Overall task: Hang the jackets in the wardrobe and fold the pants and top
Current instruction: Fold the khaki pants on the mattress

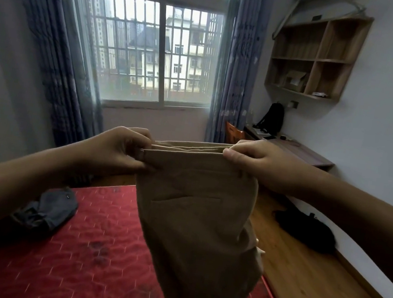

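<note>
Tan pants [200, 221] hang in the air over the red mattress [87, 260], held up by the waistband. My left hand [116, 149] pinches the left end of the waistband. At the right end my right hand [254, 162] grips the band, fingers curled over the top edge. The legs drop down past the bottom of the view. A dark grey garment [45, 213] lies crumpled on the left side of the mattress.
A barred window [144, 49] with blue curtains faces me. Along the right wall stand a desk [299, 151] with a black backpack [272, 118], an orange chair [233, 131] and a wooden wall shelf [313, 56]. A black bag [306, 229] lies on the wooden floor.
</note>
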Motion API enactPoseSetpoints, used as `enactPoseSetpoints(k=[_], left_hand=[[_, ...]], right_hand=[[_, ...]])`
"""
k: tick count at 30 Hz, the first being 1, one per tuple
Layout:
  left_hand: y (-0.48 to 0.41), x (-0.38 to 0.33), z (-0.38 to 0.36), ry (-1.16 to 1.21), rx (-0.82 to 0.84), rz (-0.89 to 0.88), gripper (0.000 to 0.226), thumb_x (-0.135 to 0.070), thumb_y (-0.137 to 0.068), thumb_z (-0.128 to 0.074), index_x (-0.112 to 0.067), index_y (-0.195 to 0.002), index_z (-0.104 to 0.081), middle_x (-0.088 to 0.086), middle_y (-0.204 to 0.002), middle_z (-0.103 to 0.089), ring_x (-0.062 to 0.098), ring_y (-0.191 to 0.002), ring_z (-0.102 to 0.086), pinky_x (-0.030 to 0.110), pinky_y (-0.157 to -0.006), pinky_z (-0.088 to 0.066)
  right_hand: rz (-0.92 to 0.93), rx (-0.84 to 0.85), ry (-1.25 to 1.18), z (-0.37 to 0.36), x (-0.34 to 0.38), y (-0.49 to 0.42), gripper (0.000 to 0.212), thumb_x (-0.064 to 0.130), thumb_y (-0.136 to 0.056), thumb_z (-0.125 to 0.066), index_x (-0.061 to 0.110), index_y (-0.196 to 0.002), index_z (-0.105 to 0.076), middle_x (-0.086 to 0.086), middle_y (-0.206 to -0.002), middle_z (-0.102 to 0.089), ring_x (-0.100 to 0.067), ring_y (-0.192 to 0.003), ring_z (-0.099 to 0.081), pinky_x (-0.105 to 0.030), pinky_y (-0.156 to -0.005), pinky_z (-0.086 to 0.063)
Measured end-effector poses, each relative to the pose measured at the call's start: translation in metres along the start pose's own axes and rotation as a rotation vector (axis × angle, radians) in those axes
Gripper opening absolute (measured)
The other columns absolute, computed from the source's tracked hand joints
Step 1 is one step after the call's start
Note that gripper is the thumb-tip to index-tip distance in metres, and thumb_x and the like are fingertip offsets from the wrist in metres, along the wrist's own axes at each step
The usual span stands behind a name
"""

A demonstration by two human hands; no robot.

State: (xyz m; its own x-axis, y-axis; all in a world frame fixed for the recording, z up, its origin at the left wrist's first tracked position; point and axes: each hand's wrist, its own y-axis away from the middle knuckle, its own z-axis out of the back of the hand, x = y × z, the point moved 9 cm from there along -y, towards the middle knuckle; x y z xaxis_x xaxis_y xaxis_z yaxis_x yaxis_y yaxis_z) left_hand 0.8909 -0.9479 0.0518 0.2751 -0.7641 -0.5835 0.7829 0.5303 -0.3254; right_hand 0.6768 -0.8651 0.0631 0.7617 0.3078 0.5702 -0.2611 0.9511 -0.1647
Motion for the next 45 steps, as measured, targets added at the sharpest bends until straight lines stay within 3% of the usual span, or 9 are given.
enactPoseSetpoints(k=[5, 9, 14, 19, 22, 25, 30, 40, 45], left_hand=[[0.000, 0.010, 0.006, 0.042, -0.125, 0.012, 0.024, -0.010, -0.080, -0.082, -0.025, -0.087, -0.065, 0.006, -0.099, -0.062, 0.031, -0.089, -0.067, 0.052, -0.079, -0.060], [-0.012, 0.004, 0.007, 0.045, -0.085, 0.098, 0.075, 0.006, -0.081, -0.075, -0.044, -0.129, -0.045, -0.001, -0.118, -0.054, 0.027, -0.087, -0.070, 0.036, -0.074, -0.062], [-0.043, -0.034, -0.001, -0.418, 0.113, 0.141, 0.102, -0.066, -0.072, -0.075, -0.060, -0.149, -0.008, -0.012, -0.141, -0.048, 0.008, -0.126, -0.049, 0.036, -0.109, -0.041], [-0.099, -0.074, -0.040, -0.400, 0.150, -0.006, 0.045, -0.029, -0.078, -0.077, -0.017, -0.120, -0.064, 0.001, -0.097, -0.068, 0.012, -0.084, -0.063, 0.035, -0.074, -0.051], [-0.109, -0.067, -0.041, -0.378, 0.169, 0.020, 0.014, -0.007, -0.083, -0.074, -0.010, -0.097, -0.073, 0.007, -0.084, -0.073, 0.017, -0.074, -0.067, 0.042, -0.068, -0.052], [-0.111, -0.067, -0.041, -0.372, 0.151, 0.042, 0.014, -0.007, -0.084, -0.074, -0.014, -0.097, -0.074, 0.005, -0.086, -0.074, 0.016, -0.078, -0.070, 0.040, -0.070, -0.054], [-0.113, -0.062, -0.030, -0.406, 0.140, 0.164, 0.017, -0.006, -0.087, -0.071, -0.014, -0.102, -0.074, 0.004, -0.091, -0.075, 0.019, -0.084, -0.071, 0.043, -0.076, -0.055], [-0.093, -0.062, 0.022, -0.364, -0.061, 0.325, 0.038, -0.040, -0.069, -0.066, -0.023, -0.102, -0.074, 0.002, -0.095, -0.076, 0.023, -0.090, -0.074, 0.055, -0.077, -0.060], [-0.084, -0.070, 0.020, -0.396, -0.151, 0.359, 0.047, -0.037, -0.069, -0.062, -0.008, -0.105, -0.073, 0.014, -0.096, -0.074, 0.033, -0.091, -0.071, 0.055, -0.074, -0.057]], right_hand=[[0.134, -0.108, 0.159, 0.016, -0.001, -0.002, 0.021, 0.020, -0.099, -0.063, 0.015, -0.117, -0.072, 0.004, -0.106, -0.064, -0.009, -0.098, -0.061, -0.029, -0.082, -0.056], [0.254, -0.223, 0.193, 0.024, 0.006, 0.000, 0.024, 0.003, -0.094, -0.066, 0.013, -0.115, -0.073, 0.009, -0.104, -0.063, -0.005, -0.098, -0.060, -0.020, -0.081, -0.055], [0.379, -0.358, 0.137, 0.023, 0.023, -0.002, 0.030, -0.008, -0.087, -0.064, 0.012, -0.108, -0.059, 0.003, -0.108, -0.054, -0.004, -0.094, -0.055, -0.014, -0.078, -0.048], [0.435, -0.517, -0.080, 0.030, 0.022, -0.007, 0.058, 0.000, -0.081, -0.067, 0.020, -0.127, -0.039, -0.011, -0.113, -0.046, -0.010, -0.072, -0.054, -0.016, -0.060, -0.046], [0.268, -0.355, -0.431, 0.016, -0.024, -0.014, 0.081, 0.014, -0.082, -0.083, 0.031, -0.141, -0.031, -0.004, -0.125, -0.050, -0.016, -0.095, -0.069, -0.026, -0.078, -0.061], [0.057, -0.001, -0.434, -0.050, -0.082, -0.022, 0.061, 0.024, -0.079, -0.086, 0.024, -0.132, -0.058, 0.002, -0.123, -0.068, -0.009, -0.108, -0.068, -0.034, -0.093, -0.059], [0.026, 0.013, -0.322, -0.093, -0.152, -0.032, 0.015, 0.028, -0.095, -0.066, 0.022, -0.108, -0.071, 0.004, -0.102, -0.073, -0.011, -0.096, -0.070, -0.044, -0.088, -0.058], [-0.434, -0.006, -1.089, -0.154, -0.251, -0.047, 0.028, 0.038, -0.099, -0.063, 0.015, -0.115, -0.064, -0.006, -0.084, -0.067, -0.011, -0.066, -0.065, -0.026, -0.057, -0.053], [-0.494, 0.025, -1.043, -0.160, -0.242, -0.067, 0.032, 0.045, -0.096, -0.065, 0.023, -0.117, -0.057, -0.006, -0.091, -0.069, -0.011, -0.063, -0.066, -0.029, -0.055, -0.053]])
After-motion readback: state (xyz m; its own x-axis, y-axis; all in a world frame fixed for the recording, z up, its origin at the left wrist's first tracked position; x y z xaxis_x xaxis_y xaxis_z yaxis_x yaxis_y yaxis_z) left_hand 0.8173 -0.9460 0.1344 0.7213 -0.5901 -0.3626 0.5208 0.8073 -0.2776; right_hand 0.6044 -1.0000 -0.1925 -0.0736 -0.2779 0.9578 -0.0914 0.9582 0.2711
